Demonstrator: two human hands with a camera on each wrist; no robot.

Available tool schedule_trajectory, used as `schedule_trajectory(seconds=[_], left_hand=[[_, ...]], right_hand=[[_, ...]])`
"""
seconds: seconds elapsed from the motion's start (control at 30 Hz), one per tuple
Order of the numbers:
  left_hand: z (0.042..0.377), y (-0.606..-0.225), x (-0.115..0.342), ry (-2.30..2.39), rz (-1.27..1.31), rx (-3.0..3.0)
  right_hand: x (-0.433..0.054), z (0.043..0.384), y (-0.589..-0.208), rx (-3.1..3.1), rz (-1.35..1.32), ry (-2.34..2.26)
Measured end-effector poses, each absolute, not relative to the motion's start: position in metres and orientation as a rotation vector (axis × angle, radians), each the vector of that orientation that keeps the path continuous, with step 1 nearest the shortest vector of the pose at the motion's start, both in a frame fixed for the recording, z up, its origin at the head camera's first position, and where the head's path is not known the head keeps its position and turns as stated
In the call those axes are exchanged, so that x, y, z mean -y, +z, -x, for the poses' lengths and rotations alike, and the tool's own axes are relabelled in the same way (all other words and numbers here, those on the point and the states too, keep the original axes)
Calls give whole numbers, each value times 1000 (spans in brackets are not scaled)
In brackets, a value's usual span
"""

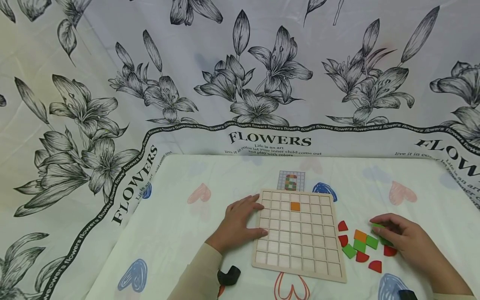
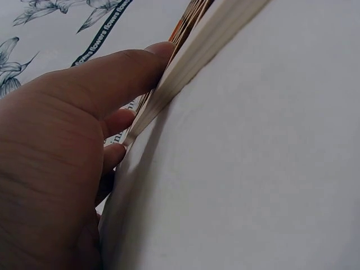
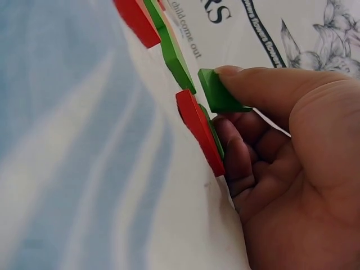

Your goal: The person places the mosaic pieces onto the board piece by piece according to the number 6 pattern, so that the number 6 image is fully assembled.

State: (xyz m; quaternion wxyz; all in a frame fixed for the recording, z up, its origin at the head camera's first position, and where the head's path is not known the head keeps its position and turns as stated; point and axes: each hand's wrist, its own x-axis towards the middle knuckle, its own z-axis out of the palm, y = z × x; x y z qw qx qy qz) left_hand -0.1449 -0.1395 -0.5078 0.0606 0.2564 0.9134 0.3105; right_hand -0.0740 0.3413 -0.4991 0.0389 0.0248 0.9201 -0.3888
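Note:
A wooden grid board (image 1: 300, 241) lies on the cloth, with one orange square tile (image 1: 295, 206) in an upper cell. Along the board's left edge, my left hand (image 1: 238, 225) rests with thumb and fingertips touching the rim. In the left wrist view, the thumb (image 2: 152, 62) presses against the board's side. My right hand (image 1: 406, 239) pinches a green tile (image 3: 219, 93) between thumb and fingers, right of the board. Beneath those fingers, another green tile (image 1: 385, 241) is partly hidden, next to a red quarter-round tile (image 1: 390, 250).
Loose tiles lie right of the board: red quarter-rounds (image 1: 375, 266), green squares (image 1: 349, 251) and an orange one (image 1: 360, 236). Behind the board is a small pattern card (image 1: 291, 181) with a coloured figure on a grid. A black object (image 1: 229, 276) sits near the left forearm.

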Motion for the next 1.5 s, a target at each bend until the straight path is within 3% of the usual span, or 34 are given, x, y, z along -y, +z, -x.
schedule_trajectory(seconds=[0.87,1.13,1.5], left_hand=[[145,-503,138,970,-768,-2761],[143,-502,138,979,-769,-2752],[144,-504,139,963,-770,-2758]], right_hand=[[-329,72,-493,-2826,-218,-1417],[-319,71,-487,-2707,-129,-1617],[-293,71,-480,-2775,-34,-1509]])
